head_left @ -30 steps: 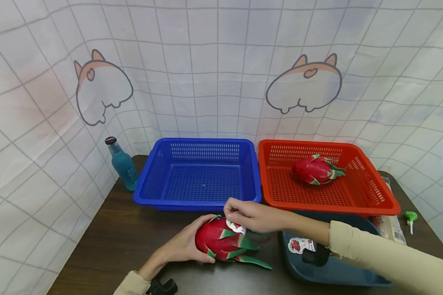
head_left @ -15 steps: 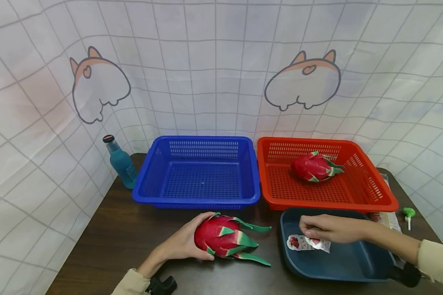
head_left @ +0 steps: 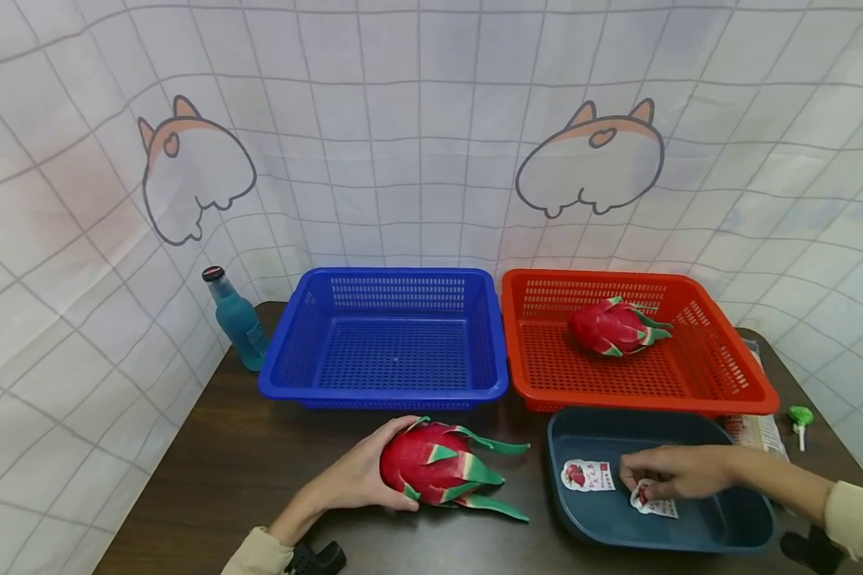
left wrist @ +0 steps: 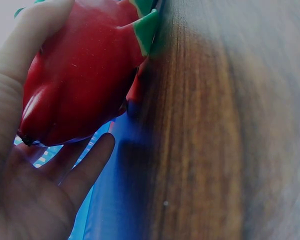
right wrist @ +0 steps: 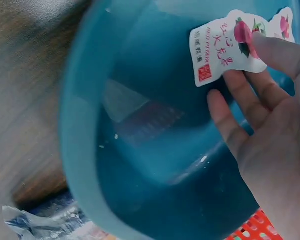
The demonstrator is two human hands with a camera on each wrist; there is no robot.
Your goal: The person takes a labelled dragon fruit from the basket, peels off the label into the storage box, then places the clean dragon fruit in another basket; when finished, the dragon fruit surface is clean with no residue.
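Note:
My left hand (head_left: 369, 471) grips a red dragon fruit (head_left: 431, 461) with green leaf tips, lying on the table below the blue basket. In the left wrist view its thumb lies over the dragon fruit (left wrist: 80, 75), with other fingers around the far side. Inside the dark blue tray (head_left: 568, 515), my right hand (head_left: 679, 471) pinches a white dragon fruit sticker (head_left: 660, 507). The right wrist view shows thumb and fingers on this sticker (right wrist: 215, 50), printed with red characters and a fruit. A second sticker (head_left: 587, 475) lies in the tray to its left.
A blue basket (head_left: 395, 394) stands at the back. Beside it, a red basket (head_left: 640, 403) holds another dragon fruit (head_left: 614, 327). A blue bottle (head_left: 240, 323) stands at left. A plastic packet (head_left: 761, 435) and a green lollipop (head_left: 801, 419) lie at right.
My right hand has moved from the dragon fruit rightward into the dark blue tray, carrying the sticker off the fruit, and slightly further right since half a second ago. My left hand stays put.

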